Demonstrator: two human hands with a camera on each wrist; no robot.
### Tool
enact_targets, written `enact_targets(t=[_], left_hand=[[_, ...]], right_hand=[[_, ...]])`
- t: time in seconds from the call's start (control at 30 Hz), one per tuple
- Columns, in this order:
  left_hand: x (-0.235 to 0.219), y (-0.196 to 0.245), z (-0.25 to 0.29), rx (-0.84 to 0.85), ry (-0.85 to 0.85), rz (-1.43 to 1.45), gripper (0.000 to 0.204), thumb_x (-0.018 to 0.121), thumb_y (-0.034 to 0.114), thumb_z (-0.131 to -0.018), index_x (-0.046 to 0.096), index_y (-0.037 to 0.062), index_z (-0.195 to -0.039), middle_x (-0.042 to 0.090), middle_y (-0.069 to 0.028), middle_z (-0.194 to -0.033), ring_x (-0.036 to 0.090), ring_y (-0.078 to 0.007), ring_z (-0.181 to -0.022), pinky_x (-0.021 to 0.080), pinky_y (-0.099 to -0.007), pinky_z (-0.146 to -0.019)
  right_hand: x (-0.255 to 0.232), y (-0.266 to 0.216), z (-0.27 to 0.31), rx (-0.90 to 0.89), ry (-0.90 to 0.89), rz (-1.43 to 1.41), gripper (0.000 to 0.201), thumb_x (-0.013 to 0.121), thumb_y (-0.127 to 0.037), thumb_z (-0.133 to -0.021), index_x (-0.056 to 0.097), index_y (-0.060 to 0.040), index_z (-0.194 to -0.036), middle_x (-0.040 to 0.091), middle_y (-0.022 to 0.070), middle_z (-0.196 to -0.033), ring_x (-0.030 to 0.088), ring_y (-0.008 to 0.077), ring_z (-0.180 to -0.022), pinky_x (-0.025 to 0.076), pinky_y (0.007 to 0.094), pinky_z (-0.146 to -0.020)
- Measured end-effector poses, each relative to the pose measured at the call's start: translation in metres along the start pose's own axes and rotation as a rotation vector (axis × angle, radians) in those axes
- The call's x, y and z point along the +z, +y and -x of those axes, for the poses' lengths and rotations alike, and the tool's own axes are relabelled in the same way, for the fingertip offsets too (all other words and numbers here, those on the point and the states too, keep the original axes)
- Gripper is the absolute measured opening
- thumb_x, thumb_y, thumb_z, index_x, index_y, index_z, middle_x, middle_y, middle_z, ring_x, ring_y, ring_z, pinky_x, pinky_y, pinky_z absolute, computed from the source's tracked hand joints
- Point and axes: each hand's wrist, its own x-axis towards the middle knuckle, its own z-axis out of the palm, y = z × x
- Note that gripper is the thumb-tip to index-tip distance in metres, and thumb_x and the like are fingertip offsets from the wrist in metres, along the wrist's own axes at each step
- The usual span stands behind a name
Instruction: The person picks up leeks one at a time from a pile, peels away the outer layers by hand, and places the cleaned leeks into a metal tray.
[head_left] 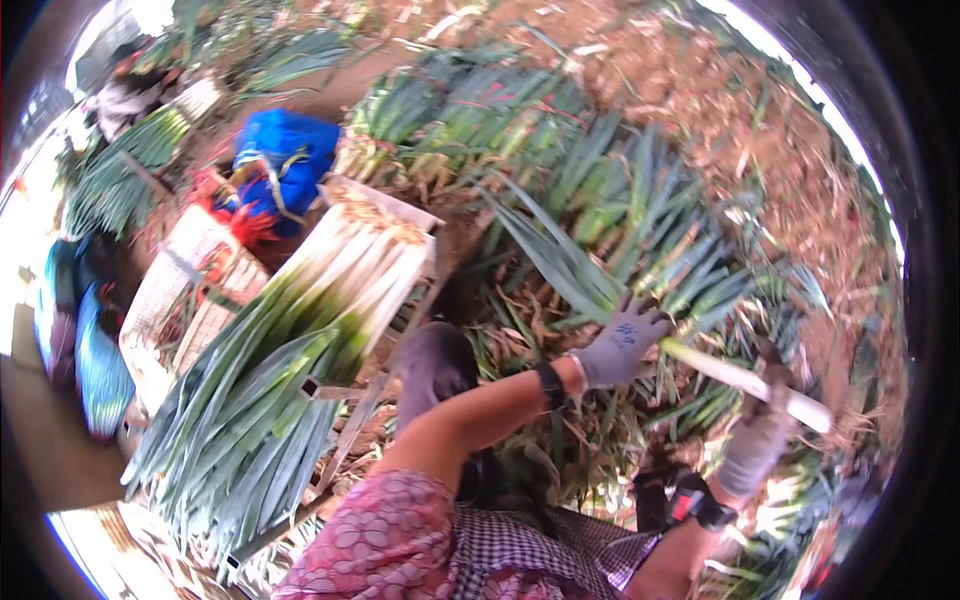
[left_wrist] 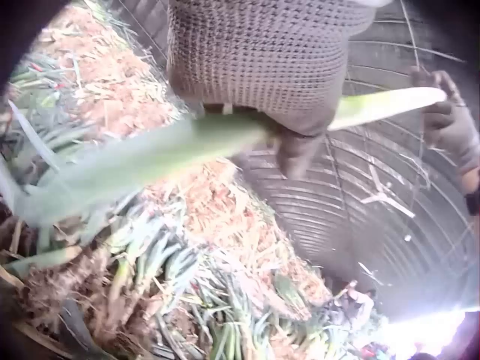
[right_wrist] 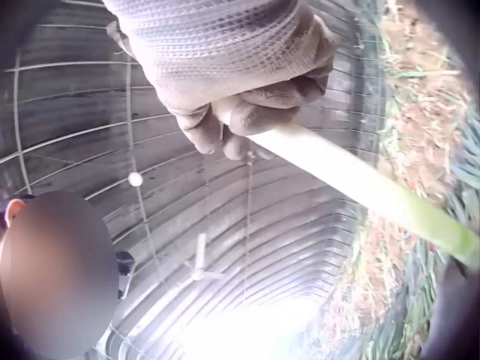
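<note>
A single leek [head_left: 718, 370] is held between both gloved hands, its white shank pointing right and its green leaves fanning out up and left. My left hand [head_left: 618, 348], in a grey knit glove, grips it where white turns to green. In the left wrist view, the fingers of that hand curl round the green part of the leek [left_wrist: 150, 154]. My right hand [head_left: 762, 425] holds the white end near the base. Curled fingers wrap the white shank [right_wrist: 322, 157] in the right wrist view, where the base end is hidden inside the glove.
On my left a crate-like stand [head_left: 432, 222] carries a pile of trimmed leeks [head_left: 290, 350]. Beyond are a blue bag [head_left: 285, 150] and a woven basket [head_left: 150, 330]. Rows of leeks [head_left: 500, 110] lie on the ground ahead, with leaf litter [head_left: 640, 50] behind. Another person [head_left: 130, 95] sits far left.
</note>
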Motion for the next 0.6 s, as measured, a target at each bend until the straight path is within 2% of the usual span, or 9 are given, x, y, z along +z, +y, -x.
enact_targets(t=[0.03,0.07,0.13,0.23,0.3,0.33,0.43,0.5,0.6], left_hand=[[0.001,-0.009,-0.003,-0.049,-0.082,0.058,0.063,0.079,0.031,-0.062,0.053,0.0072,-0.114,0.055,-0.0147,-0.103,0.051,-0.036,-0.102,0.029,-0.0428,-0.104],[-0.001,-0.015,-0.006,-0.099,-0.163,0.124,0.056,0.078,0.03,-0.063,0.055,0.0081,-0.109,0.056,-0.0145,-0.1,0.052,-0.0358,-0.1,0.027,-0.0428,-0.105],[-0.015,-0.007,-0.014,-0.101,-0.226,0.184,0.05,0.077,0.029,-0.064,0.055,0.0084,-0.104,0.056,-0.014,-0.097,0.053,-0.0353,-0.097,0.031,-0.0435,-0.101],[-0.043,0.007,-0.027,0.042,0.069,0.145,0.04,0.075,0.029,-0.066,0.052,0.0103,-0.093,0.055,-0.0115,-0.086,0.054,-0.0314,-0.085,0.04,-0.044,-0.08],[-0.112,0.035,-0.047,0.143,0.206,-0.181,0.037,0.074,0.029,-0.067,0.05,0.0122,-0.09,0.053,-0.0077,-0.083,0.053,-0.028,-0.081,0.04,-0.042,-0.072],[-0.155,0.056,-0.05,0.165,0.215,-0.415,0.037,0.074,0.03,-0.066,0.051,0.0132,-0.09,0.054,-0.0062,-0.085,0.053,-0.0261,-0.081,0.039,-0.0407,-0.072],[-0.271,0.1,-0.032,0.178,0.251,-0.929,0.021,0.064,0.022,-0.07,0.056,0.0138,-0.088,0.053,-0.0062,-0.084,0.054,-0.0257,-0.083,0.041,-0.0396,-0.074],[-0.338,0.135,0.005,0.043,0.177,-1.13,0.024,0.065,0.019,-0.069,0.055,0.0152,-0.091,0.051,-0.0048,-0.083,0.053,-0.025,-0.082,0.04,-0.0405,-0.074],[-0.385,0.175,0.076,-0.405,-0.061,-1.516,0.03,0.067,0.023,-0.069,0.054,0.0132,-0.094,0.053,-0.0069,-0.085,0.052,-0.0247,-0.08,0.039,-0.0395,-0.072]], right_hand=[[-0.021,-0.004,-0.009,0.332,0.036,-0.483,0.023,0.05,-0.02,-0.092,0.058,-0.0014,-0.103,0.058,0.0137,-0.119,0.055,0.015,-0.097,0.045,0.0218,-0.073],[-0.036,-0.012,-0.015,-0.045,0.059,-0.129,0.028,0.05,-0.026,-0.092,0.056,0.001,-0.097,0.057,0.0165,-0.118,0.056,0.0119,-0.073,0.044,0.018,-0.065],[-0.068,-0.029,-0.034,0.105,0.051,-0.577,0.035,0.045,-0.034,-0.095,0.051,0.0007,-0.09,0.056,0.0193,-0.116,0.025,0.0052,-0.038,0.037,0.0111,-0.05],[-0.109,0.008,-0.053,-0.682,0.443,0.543,0.044,0.043,-0.031,-0.096,0.046,0.0056,-0.121,0.047,0.0208,-0.134,0.041,0.003,-0.056,0.049,0.0256,-0.065],[-0.118,0.033,-0.046,-0.242,0.465,0.202,0.047,0.043,-0.028,-0.097,0.04,0.0051,-0.131,0.044,0.0199,-0.138,0.044,0.0047,-0.066,0.047,0.0299,-0.068],[-0.126,0.054,-0.06,-0.026,0.38,-0.648,0.049,0.046,-0.031,-0.096,0.041,0.0044,-0.131,0.044,0.0198,-0.138,0.045,0.008,-0.068,0.042,0.0244,-0.064],[-0.054,-0.039,-0.056,0.404,0.293,-1.24,0.058,0.039,-0.04,-0.099,0.034,0.0001,-0.14,0.042,0.0174,-0.141,0.049,0.0097,-0.075,0.04,0.0195,-0.064],[-0.01,0.024,-0.05,0.105,-0.23,-1.216,0.061,0.044,-0.043,-0.096,0.035,-0.0009,-0.14,0.046,0.0133,-0.137,0.053,0.0172,-0.112,0.043,0.0233,-0.089],[0.056,0.01,-0.013,0.356,-0.346,-1.157,0.043,0.047,-0.031,-0.096,0.047,-0.0082,-0.133,0.05,0.0109,-0.131,0.057,0.0117,-0.091,0.045,0.02,-0.074]])
